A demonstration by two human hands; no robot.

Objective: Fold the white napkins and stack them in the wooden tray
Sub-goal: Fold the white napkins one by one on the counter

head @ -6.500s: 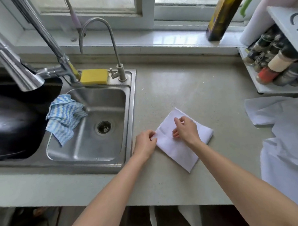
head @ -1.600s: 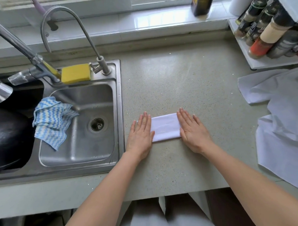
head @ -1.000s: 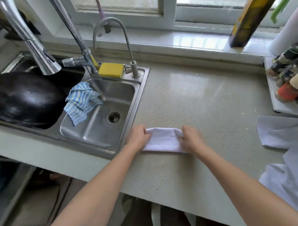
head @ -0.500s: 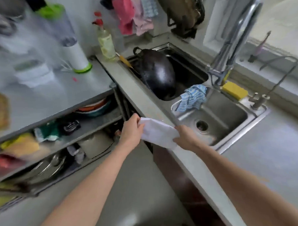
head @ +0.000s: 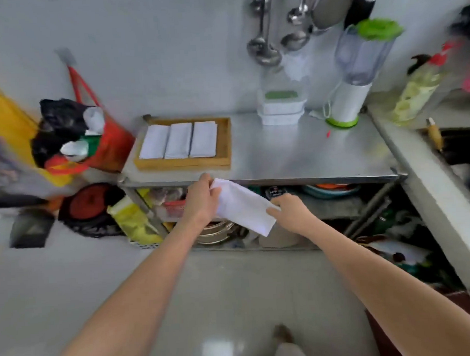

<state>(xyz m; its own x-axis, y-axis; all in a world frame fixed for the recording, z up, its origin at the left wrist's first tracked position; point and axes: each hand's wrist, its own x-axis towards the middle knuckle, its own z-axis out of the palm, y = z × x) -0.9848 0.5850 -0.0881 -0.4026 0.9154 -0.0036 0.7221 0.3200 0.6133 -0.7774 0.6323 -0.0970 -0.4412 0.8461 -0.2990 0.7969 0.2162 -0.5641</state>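
A folded white napkin (head: 243,207) hangs in the air between my hands, in front of a steel table's front edge. My left hand (head: 201,199) pinches its left end and my right hand (head: 290,211) pinches its right end. Beyond it, on the left part of the table, sits the wooden tray (head: 224,143). Three folded white napkins (head: 178,140) lie side by side inside the tray, filling its left and middle; a narrow strip of bare wood shows at its right side.
The steel table (head: 303,153) also carries stacked lidded containers (head: 280,107) and a blender (head: 354,73) at the back. Ladles hang on the wall above. A red bag (head: 102,135) stands left of the table. Cluttered shelves lie below, and the counter edge (head: 427,174) runs along the right.
I pressed the napkin flat on the counter beside the sink, lifted it by both ends, and turned left. The steel table with the tray now lies straight ahead.
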